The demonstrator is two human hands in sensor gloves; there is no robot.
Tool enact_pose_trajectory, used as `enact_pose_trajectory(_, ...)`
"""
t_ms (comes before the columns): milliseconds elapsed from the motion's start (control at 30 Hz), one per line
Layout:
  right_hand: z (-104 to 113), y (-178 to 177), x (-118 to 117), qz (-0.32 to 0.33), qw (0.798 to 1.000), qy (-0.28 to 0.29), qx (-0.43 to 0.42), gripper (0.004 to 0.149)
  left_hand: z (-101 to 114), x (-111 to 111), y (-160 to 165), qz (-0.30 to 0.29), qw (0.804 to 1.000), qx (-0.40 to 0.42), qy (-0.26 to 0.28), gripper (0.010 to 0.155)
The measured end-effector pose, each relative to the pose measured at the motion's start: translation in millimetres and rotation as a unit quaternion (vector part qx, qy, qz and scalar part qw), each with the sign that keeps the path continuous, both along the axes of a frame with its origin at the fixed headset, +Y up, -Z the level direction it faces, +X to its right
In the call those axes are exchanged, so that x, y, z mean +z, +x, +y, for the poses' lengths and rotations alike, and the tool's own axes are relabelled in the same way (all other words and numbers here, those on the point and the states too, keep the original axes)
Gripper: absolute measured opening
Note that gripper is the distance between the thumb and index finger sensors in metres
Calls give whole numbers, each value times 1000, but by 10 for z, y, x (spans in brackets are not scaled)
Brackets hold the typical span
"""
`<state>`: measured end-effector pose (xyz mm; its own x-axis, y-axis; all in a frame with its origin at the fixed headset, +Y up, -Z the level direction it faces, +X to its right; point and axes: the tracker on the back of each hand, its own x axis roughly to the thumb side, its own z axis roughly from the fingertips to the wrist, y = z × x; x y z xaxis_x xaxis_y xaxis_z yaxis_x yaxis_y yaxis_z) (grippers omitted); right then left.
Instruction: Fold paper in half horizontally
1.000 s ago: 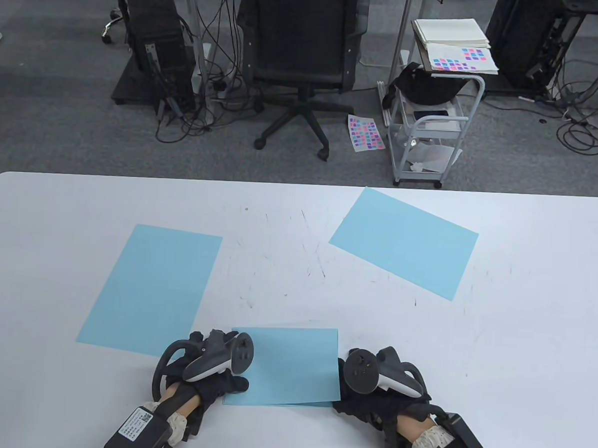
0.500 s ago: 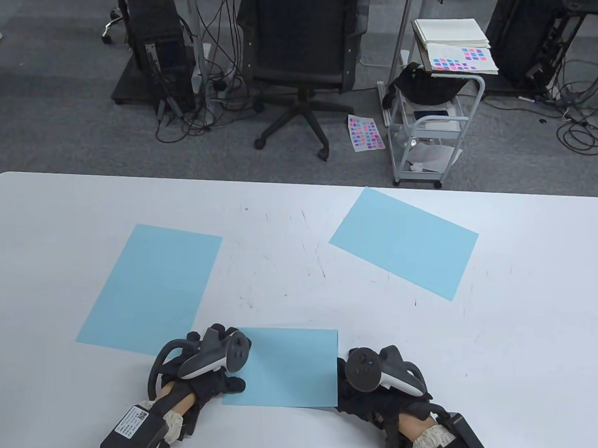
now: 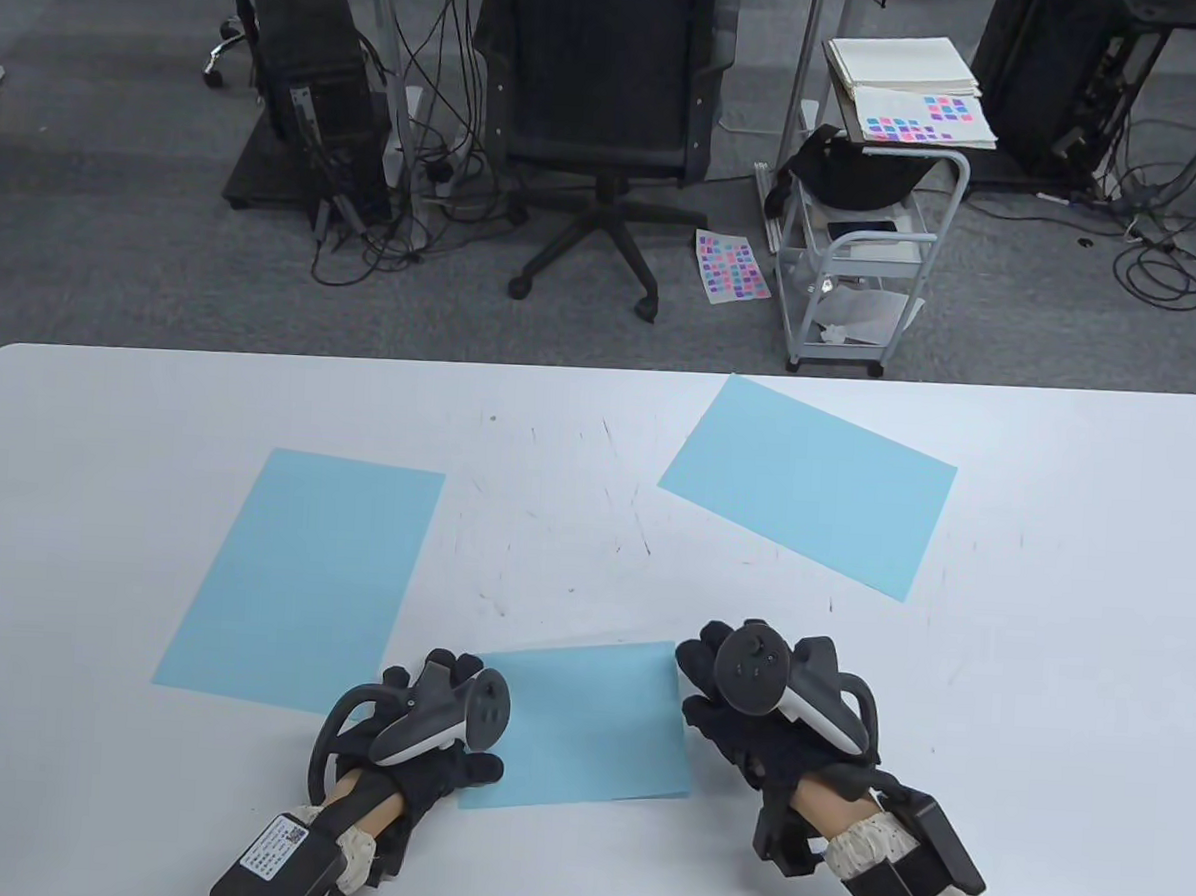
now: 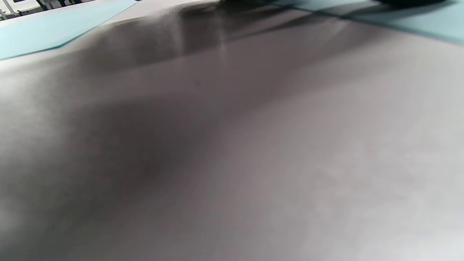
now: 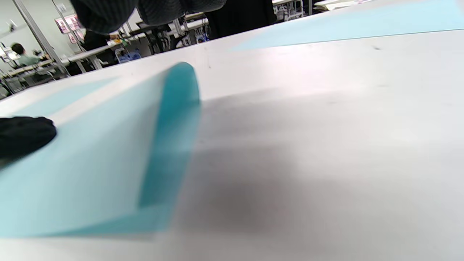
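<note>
A light blue paper (image 3: 583, 728), folded in half, lies near the table's front edge between my hands. My left hand (image 3: 458, 736) rests on its left edge, thumb (image 3: 486, 768) on top of the sheet. My right hand (image 3: 730, 690) is at the paper's upper right corner, beside the edge; its fingers (image 5: 108, 14) hang above the table and hold nothing. In the right wrist view the paper (image 5: 90, 170) has its top layer bowed up at the near edge, with my left thumb (image 5: 25, 136) on it.
Two flat light blue sheets lie on the white table (image 3: 1048, 642): one at the left (image 3: 301, 578), one at the back right (image 3: 811, 484). The left sheet also shows in the left wrist view (image 4: 54, 27). An office chair (image 3: 601, 98) and a cart (image 3: 869, 242) stand beyond the table.
My right hand has moved away from me along the paper's right edge to its upper corner. The folded paper has shifted slightly and turned a little. My left hand has stayed on the left edge.
</note>
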<state>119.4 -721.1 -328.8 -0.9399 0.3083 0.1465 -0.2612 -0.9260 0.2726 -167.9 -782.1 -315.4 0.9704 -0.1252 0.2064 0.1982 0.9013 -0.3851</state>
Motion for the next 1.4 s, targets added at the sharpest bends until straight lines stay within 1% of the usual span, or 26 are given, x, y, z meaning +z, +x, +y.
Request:
enact_pose_trajectory(100,-19,-275,-20,38,999,11,15,63,-6,6,14,-3,1000,-2,2,82)
enact_pose_trajectory(267,-161,-765,-42,105,993,-14,45,63,-8,11,13,-4,1000,-3,1,83)
enact_pose_trajectory(400,-283,-1016,-64,130,990,-22,47,63,-4,17,11,-3,1000,-6,1,82)
enact_pose_trajectory(467,-364,-1109,-83,138,988,-32,64,63,-2,19,13,-5,1000,-8,3,82)
enact_pose_trajectory(600,-490,-1169,-106,140,985,-44,86,62,-5,20,18,-8,1000,-11,5,81)
enact_pose_trajectory(767,-571,-1157,-126,139,984,-59,98,63,-10,12,17,-10,1000,-10,0,77)
enact_pose_trajectory(1033,-571,-1148,-171,129,984,-63,103,62,-8,10,17,-6,1000,-8,-8,76)
enact_pose_trajectory(1400,-560,-979,-201,101,987,-64,112,60,-8,-5,9,-4,1000,-5,-10,76)
